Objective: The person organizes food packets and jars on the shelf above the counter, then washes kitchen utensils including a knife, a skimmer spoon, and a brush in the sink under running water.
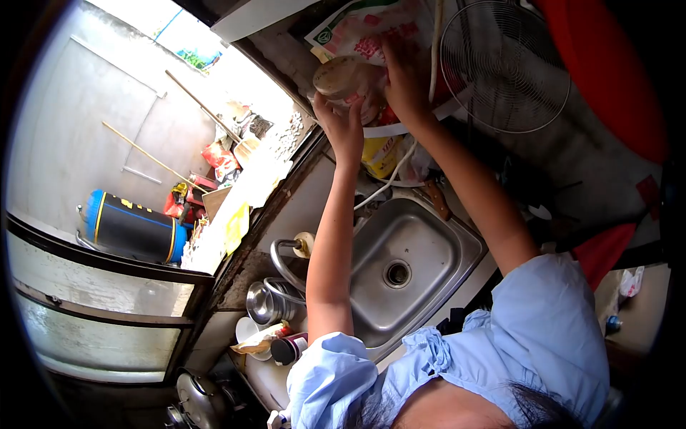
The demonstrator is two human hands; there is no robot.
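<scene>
Beyond the sink, both arms reach up to a cluttered ledge. My left hand (341, 132) is closed at the lower edge of a round, pale-ended container (337, 77), which is tilted. Clear plastic with red patches (371, 100) lies against its right side, between my two hands. There my right hand (406, 89) has its fingers bent over the plastic, its thumb side partly hidden. Behind them lies a white plastic bag with red print and a green logo (357, 28). What is inside the container cannot be made out.
Below my arms is a steel sink (407, 261) with a curved faucet (282, 254). A wooden-handled tool (437, 199) rests at its far rim. A wire fan guard (505, 68) stands right of my hands. Glass bowls (268, 302) and a dark-lidded jar (286, 350) sit left.
</scene>
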